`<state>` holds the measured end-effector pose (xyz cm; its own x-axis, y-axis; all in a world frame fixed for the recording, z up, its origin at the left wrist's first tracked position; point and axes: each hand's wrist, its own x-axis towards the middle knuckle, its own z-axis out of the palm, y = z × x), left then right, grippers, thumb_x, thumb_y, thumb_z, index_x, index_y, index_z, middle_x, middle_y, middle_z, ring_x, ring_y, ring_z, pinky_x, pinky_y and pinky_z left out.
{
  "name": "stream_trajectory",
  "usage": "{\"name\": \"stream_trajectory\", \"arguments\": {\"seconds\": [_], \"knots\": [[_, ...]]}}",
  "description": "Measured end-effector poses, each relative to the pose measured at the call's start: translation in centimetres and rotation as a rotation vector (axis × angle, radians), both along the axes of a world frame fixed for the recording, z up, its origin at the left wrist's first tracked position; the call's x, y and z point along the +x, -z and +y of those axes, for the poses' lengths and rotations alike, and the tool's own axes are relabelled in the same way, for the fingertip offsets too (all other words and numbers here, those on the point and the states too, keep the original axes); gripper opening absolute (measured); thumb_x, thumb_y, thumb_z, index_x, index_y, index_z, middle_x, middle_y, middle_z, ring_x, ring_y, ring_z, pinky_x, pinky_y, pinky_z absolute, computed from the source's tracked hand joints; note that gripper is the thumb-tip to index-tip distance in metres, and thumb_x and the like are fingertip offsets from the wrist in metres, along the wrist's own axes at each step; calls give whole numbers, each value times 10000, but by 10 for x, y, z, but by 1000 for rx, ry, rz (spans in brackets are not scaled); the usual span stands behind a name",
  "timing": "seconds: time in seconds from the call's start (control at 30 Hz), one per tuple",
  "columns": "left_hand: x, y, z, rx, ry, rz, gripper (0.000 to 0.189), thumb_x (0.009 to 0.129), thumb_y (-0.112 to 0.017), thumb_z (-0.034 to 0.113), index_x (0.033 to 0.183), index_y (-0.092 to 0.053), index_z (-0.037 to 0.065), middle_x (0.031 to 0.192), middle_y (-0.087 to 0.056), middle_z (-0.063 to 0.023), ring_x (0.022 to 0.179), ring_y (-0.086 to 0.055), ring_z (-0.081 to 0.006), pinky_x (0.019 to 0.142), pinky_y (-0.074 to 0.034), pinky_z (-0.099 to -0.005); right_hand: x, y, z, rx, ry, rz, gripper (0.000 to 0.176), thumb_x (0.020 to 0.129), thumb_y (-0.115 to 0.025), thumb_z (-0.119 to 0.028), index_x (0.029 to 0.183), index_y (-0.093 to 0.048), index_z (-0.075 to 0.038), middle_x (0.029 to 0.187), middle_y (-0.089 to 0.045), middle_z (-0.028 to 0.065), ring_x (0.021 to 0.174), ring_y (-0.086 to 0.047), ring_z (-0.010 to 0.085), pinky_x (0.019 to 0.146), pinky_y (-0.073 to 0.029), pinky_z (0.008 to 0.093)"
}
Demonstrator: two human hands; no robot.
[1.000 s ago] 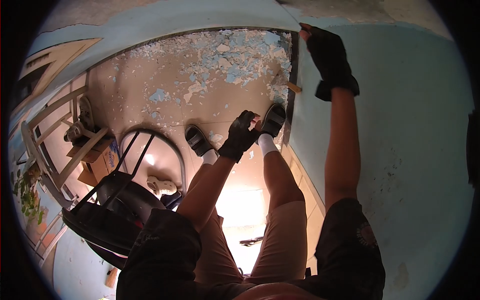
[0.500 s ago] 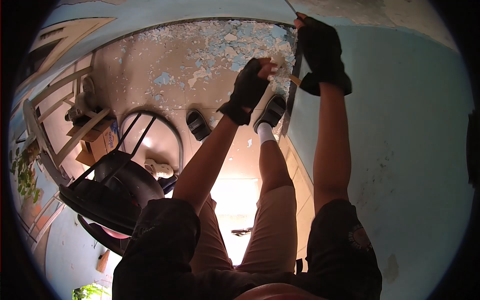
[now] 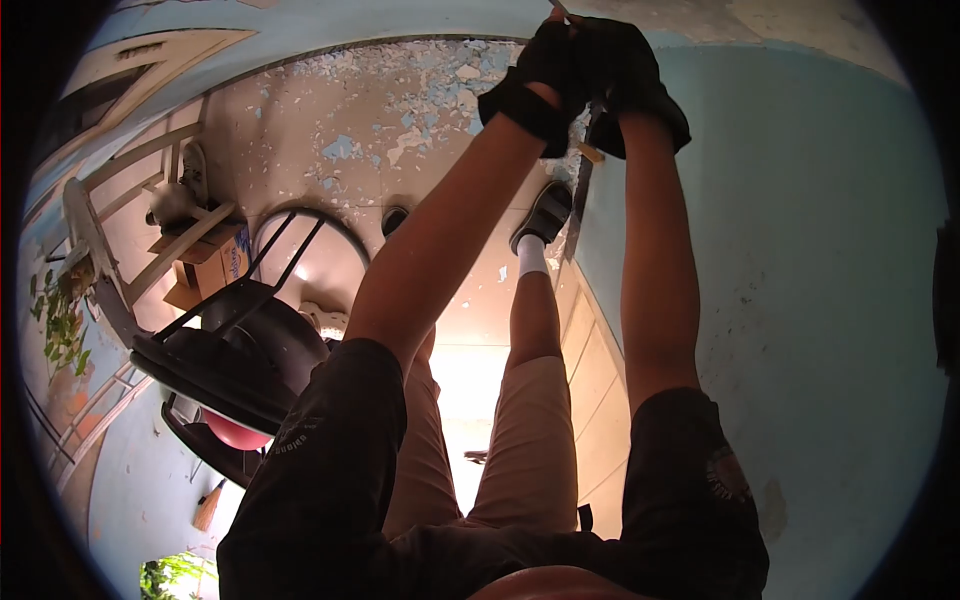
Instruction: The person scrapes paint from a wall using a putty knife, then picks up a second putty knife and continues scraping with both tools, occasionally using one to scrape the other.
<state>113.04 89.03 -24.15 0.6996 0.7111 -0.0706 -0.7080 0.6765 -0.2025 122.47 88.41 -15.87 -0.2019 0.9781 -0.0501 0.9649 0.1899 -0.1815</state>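
My left hand point(image 3: 548, 62) and my right hand point(image 3: 622, 68), both in black fingerless gloves, are raised side by side against the blue wall at the top of the view. A thin metal tool point(image 3: 562, 10) pokes out above them, with both hands closed round it. The gloves hide its grip. A bare fingertip of my left hand shows right at the metal. Below the right glove's cuff, a tan wooden piece point(image 3: 590, 152) shows near the foot of the wall.
Paint flakes point(image 3: 430, 100) litter the tiled floor. A black chair point(image 3: 235, 340) lies at the left, near an open cardboard box point(image 3: 215, 265) and a pale wooden frame point(image 3: 105, 250). The painted wall point(image 3: 800, 280) rises close on the right. My sandalled foot point(image 3: 545, 215) is near its base.
My left hand has moved up and right from over the floor to join the right hand at the tool. The right hand has shifted slightly up and left.
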Motion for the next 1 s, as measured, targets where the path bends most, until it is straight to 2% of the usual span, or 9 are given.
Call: {"name": "stream_trajectory", "arguments": {"seconds": [0.13,0.17,0.23,0.33,0.47,0.53,0.63,0.87,1.0], "knots": [[3,35,14,-9,97,215,373,914,-475,413,933,-619,70,844,-662,-53,829,-643,-213,740,-520,-360,-7,-2,-34,-22,284,354,243,884,-536,-228,1015,-658,-64,916,-680,135,860,-654,281,748,-513,342],[-2,-4,13,530,169,908,366,897,-487,408,935,-628,73,878,-664,-63,855,-642,-240,756,-516,-356,-16,-25,-39,-156,515,756,286,905,-521,-265,1061,-621,-46,950,-663,164,922,-633,302,776,-496,327],[-4,-60,9,1659,282,2240,356,864,-511,399,937,-646,78,947,-669,-82,906,-639,-293,789,-509,-348,-13,-28,-50,-179,505,762,321,910,-517,-295,1100,-598,-49,977,-659,163,930,-635,285,784,-488,322],[-2,-17,16,1437,6,1843,311,866,-518,351,950,-670,93,1021,-665,-88,925,-639,-284,810,-506,-348,-17,-34,-63,-170,460,669,351,917,-508,-306,1169,-562,-68,1020,-656,135,938,-634,239,802,-478,311],[5,-10,8,1861,153,2161,262,884,-505,253,1008,-665,87,1039,-665,-67,896,-646,-218,819,-504,-304,-11,-16,-61,-87,322,562,352,931,-492,-270,1252,-521,-127,953,-658,41,827,-631,155,718,-501,304],[6,-3,0,839,114,1568,242,895,-485,174,1056,-619,53,1043,-661,-70,880,-645,-189,722,-532,-300,-6,-8,-65,-300,532,834,344,934,-493,-255,1257,-515,-140,912,-645,39,770,-630,145,644,-497,292],[11,-12,-8,246,155,1150,249,917,-473,174,1097,-555,24,1041,-659,-94,878,-645,-201,594,-536,-307,-8,11,-70,-461,823,1152,349,936,-512,-250,1271,-500,-151,813,-617,33,646,-603,112,514,-460,258],[32,34,-22,223,89,1059,248,910,-444,178,1002,-601,10,799,-655,-108,512,-578,-175,384,-428,-295,22,87,-83,-391,951,1174,364,930,-561,-251,1258,-519,-99,618,-551,2,460,-481,82,408,-372,223],[28,56,-20,363,182,1142,265,941,-421,192,1017,-595,7,764,-634,-101,522,-578,-177,376,-421,-290,30,108,-73,-445,869,1180,234,939,-539,-273,1013,-581,-54,618,-555,10,496,-502,75,453,-397,226]]}}
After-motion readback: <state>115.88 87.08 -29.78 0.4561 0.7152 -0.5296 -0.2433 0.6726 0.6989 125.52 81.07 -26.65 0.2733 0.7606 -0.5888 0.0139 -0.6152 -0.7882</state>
